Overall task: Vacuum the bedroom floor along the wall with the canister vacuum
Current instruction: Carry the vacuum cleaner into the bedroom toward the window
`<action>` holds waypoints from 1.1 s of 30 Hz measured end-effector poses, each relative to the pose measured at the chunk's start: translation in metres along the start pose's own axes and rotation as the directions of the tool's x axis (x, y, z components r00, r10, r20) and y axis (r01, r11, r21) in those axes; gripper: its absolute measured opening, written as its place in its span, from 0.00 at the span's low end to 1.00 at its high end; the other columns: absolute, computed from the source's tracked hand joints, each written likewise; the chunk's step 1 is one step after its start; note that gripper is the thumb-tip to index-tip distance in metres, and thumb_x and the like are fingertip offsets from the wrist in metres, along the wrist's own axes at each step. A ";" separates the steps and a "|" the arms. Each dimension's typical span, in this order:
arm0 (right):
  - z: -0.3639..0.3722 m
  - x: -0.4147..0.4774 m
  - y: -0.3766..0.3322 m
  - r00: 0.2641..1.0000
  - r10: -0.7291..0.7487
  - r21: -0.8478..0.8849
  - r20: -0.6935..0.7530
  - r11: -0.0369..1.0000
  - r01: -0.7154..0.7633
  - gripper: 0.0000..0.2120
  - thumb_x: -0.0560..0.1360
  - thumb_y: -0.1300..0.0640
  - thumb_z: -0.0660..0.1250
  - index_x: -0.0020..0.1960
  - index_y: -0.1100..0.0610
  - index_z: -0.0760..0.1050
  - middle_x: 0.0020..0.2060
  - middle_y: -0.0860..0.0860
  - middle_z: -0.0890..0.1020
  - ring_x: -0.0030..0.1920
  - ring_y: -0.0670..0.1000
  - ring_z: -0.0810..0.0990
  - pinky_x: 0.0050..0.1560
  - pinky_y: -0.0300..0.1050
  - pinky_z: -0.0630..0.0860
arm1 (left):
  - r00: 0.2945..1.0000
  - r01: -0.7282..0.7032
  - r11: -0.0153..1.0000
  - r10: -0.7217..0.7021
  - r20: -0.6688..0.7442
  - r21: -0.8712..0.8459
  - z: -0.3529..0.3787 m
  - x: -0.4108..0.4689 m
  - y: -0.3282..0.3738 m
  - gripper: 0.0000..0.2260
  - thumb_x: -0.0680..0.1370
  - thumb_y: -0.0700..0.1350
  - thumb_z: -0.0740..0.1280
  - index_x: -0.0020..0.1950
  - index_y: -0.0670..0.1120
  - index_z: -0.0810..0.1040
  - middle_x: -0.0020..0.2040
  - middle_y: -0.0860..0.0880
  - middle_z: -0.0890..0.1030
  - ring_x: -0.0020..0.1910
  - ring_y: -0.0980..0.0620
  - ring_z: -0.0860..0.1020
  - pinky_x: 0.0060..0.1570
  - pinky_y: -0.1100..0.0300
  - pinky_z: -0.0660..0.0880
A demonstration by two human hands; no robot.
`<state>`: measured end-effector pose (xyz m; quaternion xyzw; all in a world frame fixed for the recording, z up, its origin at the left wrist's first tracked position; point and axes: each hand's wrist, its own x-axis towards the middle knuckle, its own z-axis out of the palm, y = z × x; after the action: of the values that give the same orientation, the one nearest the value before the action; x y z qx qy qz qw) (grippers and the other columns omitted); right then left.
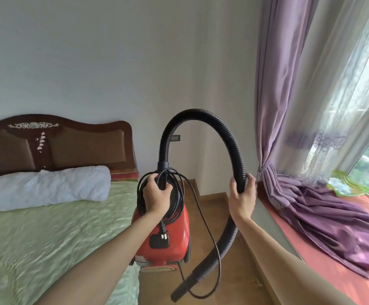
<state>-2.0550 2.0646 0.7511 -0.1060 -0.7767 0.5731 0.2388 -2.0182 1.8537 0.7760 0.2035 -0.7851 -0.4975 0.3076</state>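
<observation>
— What's on the bed (14, 221)?
— To my left, a white pillow (45, 186) across its green bedspread (51, 249), far end.
— And right?
— Purple curtain (333, 223) heaped on the red window ledge (306, 258); wooden floor (214, 219) between.

The left hand (156, 194) hides the handle of the vacuum (179, 238), and the free end of the hose (228, 238) is blurred.

One wide-angle head camera is facing forward and slightly down, viewing the left hand (157, 198) and right hand (241, 199) close by, bed (47, 238) at left, curtain (273, 106) at right.
</observation>
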 end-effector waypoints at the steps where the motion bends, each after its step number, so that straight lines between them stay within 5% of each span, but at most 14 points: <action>1: 0.006 0.009 0.002 1.000 0.006 0.000 -0.003 1.000 -0.006 0.18 0.80 0.49 0.65 0.68 0.50 0.67 0.53 0.49 0.74 0.48 0.48 0.71 0.49 0.45 0.65 | 1.000 -0.002 1.000 0.002 0.002 0.002 0.008 0.009 0.000 0.15 0.73 0.35 0.72 0.60 0.37 0.77 0.52 0.42 0.82 0.51 0.46 0.78 0.49 0.68 0.66; 16: 0.127 0.190 0.096 0.995 0.079 -0.064 0.061 0.995 -0.075 0.21 0.80 0.47 0.65 0.71 0.50 0.66 0.55 0.51 0.76 0.50 0.52 0.76 0.51 0.48 0.70 | 0.994 0.099 0.994 -0.100 0.033 0.035 0.189 0.139 -0.052 0.15 0.73 0.36 0.72 0.59 0.37 0.78 0.51 0.42 0.82 0.47 0.49 0.77 0.47 0.63 0.68; 25: 0.204 0.269 0.204 0.960 0.223 -0.181 0.170 0.965 -0.192 0.24 0.81 0.49 0.64 0.74 0.52 0.65 0.54 0.50 0.73 0.47 0.48 0.72 0.49 0.44 0.67 | 0.981 0.192 0.977 -0.194 0.022 0.091 0.303 0.196 -0.135 0.15 0.74 0.33 0.71 0.60 0.37 0.77 0.47 0.50 0.76 0.47 0.52 0.74 0.45 0.78 0.63; 33: 0.257 0.279 0.315 0.921 0.349 -0.269 0.173 0.916 -0.297 0.24 0.81 0.47 0.64 0.74 0.51 0.66 0.56 0.49 0.75 0.49 0.48 0.73 0.53 0.47 0.70 | 0.960 0.255 0.944 -0.273 0.062 0.208 0.368 0.206 -0.240 0.17 0.73 0.35 0.72 0.62 0.38 0.77 0.48 0.50 0.79 0.47 0.55 0.75 0.47 0.81 0.63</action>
<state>-2.4569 2.0724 0.4660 -0.1979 -0.8326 0.5159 0.0395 -2.4170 1.8647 0.5003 0.3139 -0.8094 -0.4623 0.1805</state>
